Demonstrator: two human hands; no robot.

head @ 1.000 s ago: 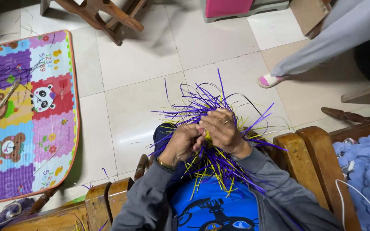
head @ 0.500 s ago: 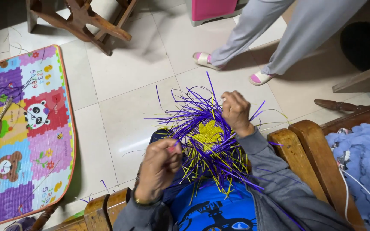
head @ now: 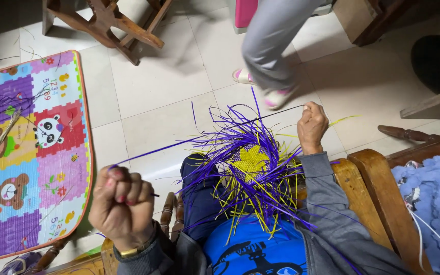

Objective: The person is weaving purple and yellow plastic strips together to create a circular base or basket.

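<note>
From where I stand, the woven piece (head: 249, 162) sits on the person's lap, a small yellow star of tight weave ringed by a spray of loose purple and yellow strips. The left hand (head: 123, 203), out to the left of the weave and lower, is balled into a fist around a purple strip (head: 179, 145) that runs taut from the fist up into the weave. The right hand (head: 311, 127), just up and right of the weave, has its fingers curled shut, seemingly around a thin dark strand (head: 276, 114) stretched leftward across the top of the loose ends. To my eye this is a tightening pull, and it goes best with both hands drawing evenly and in line with the strip, so the star stays flat and the strip neither twists nor snaps. Beyond the weave another person's legs (head: 271, 40) cross the tiled floor (head: 169, 76); a colourful play mat (head: 31, 147) lies far left of it.
</note>
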